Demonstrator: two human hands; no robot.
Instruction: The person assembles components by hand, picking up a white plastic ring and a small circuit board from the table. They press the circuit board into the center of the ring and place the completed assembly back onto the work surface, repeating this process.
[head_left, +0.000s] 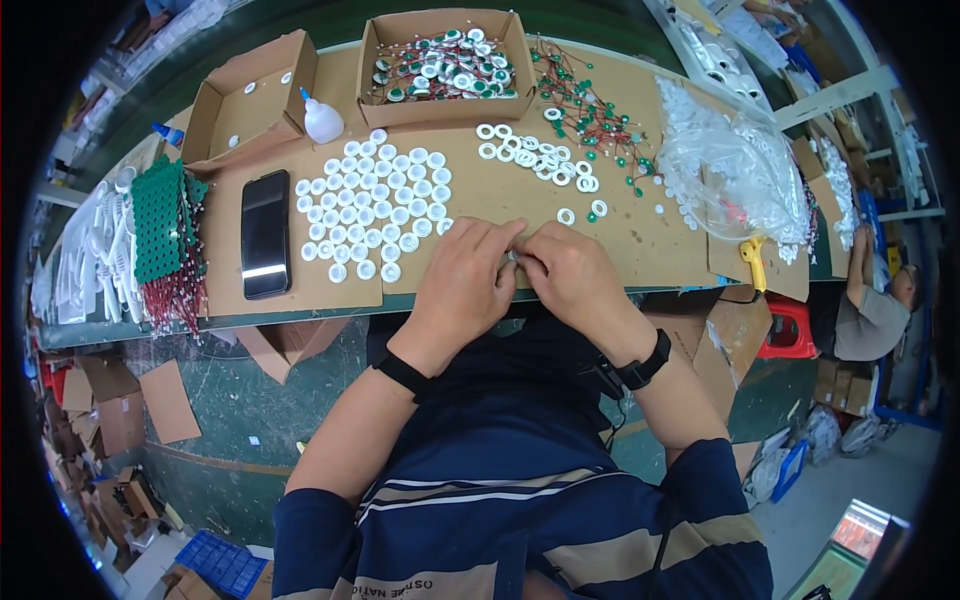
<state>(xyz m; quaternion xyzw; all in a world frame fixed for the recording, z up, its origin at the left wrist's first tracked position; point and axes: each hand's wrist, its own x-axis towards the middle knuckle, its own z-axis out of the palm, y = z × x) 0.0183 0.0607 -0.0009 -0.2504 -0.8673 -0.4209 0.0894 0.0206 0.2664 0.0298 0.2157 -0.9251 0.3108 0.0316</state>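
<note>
My left hand [463, 275] and my right hand [575, 268] meet at the near edge of the cardboard-covered bench. Their fingertips are pinched together on a small pale piece, mostly hidden by the fingers, so its kind cannot be made out. Just left of my hands, rows of round white caps [383, 208] lie spread on the cardboard. Loose white rings [527, 152] are scattered beyond my right hand, two of them nearer [566, 215]. Behind these lies a tangle of small green discs with red wires [600, 125].
An open box [447, 108] holds white-and-green wired pieces; another box [245, 140] has a few caps. Nearby are a squeeze bottle [323, 122], a phone [265, 235], green disc sheets [165, 220], a clear plastic bag [735, 175] and a yellow-handled tool [753, 262]. A co-worker [872, 315] sits at right.
</note>
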